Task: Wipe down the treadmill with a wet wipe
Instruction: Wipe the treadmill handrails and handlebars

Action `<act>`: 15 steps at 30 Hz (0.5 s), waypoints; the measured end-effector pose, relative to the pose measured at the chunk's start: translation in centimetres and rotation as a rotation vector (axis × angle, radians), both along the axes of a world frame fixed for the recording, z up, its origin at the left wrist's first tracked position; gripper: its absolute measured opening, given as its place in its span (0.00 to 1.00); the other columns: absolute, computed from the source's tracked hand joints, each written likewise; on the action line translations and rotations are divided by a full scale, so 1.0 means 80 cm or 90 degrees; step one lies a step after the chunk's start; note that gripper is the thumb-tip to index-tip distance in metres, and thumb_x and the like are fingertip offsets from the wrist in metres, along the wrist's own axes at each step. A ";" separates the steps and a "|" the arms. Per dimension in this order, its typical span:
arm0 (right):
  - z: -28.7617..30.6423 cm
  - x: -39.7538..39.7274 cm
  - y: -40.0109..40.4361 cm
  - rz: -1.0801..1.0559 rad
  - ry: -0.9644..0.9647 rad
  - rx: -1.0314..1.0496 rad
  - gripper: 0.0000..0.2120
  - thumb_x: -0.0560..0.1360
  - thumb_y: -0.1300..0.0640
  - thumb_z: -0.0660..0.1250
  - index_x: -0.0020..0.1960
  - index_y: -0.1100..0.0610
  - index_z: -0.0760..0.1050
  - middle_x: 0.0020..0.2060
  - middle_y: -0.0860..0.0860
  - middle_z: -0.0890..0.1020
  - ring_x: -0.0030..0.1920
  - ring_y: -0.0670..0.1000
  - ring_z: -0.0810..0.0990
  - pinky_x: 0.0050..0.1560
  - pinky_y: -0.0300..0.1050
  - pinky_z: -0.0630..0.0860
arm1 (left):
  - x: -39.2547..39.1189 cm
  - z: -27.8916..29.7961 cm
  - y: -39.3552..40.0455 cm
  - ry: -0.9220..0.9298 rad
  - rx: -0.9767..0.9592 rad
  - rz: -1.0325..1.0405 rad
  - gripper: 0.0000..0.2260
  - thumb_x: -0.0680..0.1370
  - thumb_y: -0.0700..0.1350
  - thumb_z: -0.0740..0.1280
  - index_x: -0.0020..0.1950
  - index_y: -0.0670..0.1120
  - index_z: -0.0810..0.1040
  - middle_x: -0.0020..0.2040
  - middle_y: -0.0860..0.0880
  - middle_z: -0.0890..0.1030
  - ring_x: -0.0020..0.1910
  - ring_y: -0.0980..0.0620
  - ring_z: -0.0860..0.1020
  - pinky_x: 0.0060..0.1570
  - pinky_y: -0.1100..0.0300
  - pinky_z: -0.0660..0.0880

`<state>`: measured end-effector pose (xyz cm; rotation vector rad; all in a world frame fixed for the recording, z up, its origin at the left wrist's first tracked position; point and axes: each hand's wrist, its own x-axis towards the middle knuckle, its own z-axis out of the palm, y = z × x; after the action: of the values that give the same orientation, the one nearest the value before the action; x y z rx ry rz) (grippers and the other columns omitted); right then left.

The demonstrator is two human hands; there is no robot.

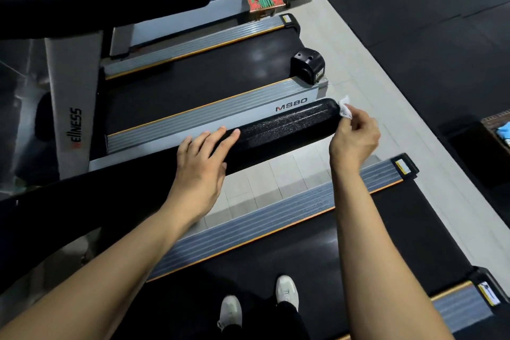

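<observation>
I stand on a treadmill belt [358, 251], my white shoes showing at the bottom. A black padded handrail [287, 127] runs from the left toward the centre right. My left hand [201, 157] rests on the rail with fingers laid flat over its top. My right hand [356, 138] pinches a small crumpled white wet wipe [345, 109] against the rail's rounded end. The rail's surface looks shiny and damp.
A second treadmill marked MS80 [289, 105] lies just beyond the rail, with a grey upright [74, 107] on the left. A third treadmill carries a red and green item [265, 0]. Pale tiles [358, 44] border dark floor mats on the right.
</observation>
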<state>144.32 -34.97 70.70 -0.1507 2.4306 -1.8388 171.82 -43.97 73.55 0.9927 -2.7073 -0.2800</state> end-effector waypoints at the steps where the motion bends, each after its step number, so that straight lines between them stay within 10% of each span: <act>1: 0.001 0.013 0.004 -0.023 0.006 -0.011 0.09 0.76 0.59 0.66 0.52 0.54 0.83 0.47 0.51 0.81 0.40 0.32 0.75 0.43 0.25 0.70 | 0.001 0.001 -0.001 0.007 0.002 -0.004 0.29 0.80 0.38 0.66 0.80 0.52 0.65 0.77 0.49 0.68 0.75 0.43 0.66 0.77 0.41 0.55; 15: 0.010 0.278 -0.024 0.236 0.097 -0.045 0.09 0.76 0.62 0.65 0.51 0.50 0.76 0.47 0.46 0.75 0.44 0.51 0.76 0.44 0.45 0.75 | 0.201 0.038 -0.002 -0.076 -0.106 0.156 0.30 0.77 0.35 0.69 0.78 0.47 0.68 0.76 0.42 0.69 0.75 0.38 0.67 0.76 0.40 0.60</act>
<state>166.55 -36.92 71.47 -0.7175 2.2332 -1.7967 187.90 -44.15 76.63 1.3111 -2.6216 0.0505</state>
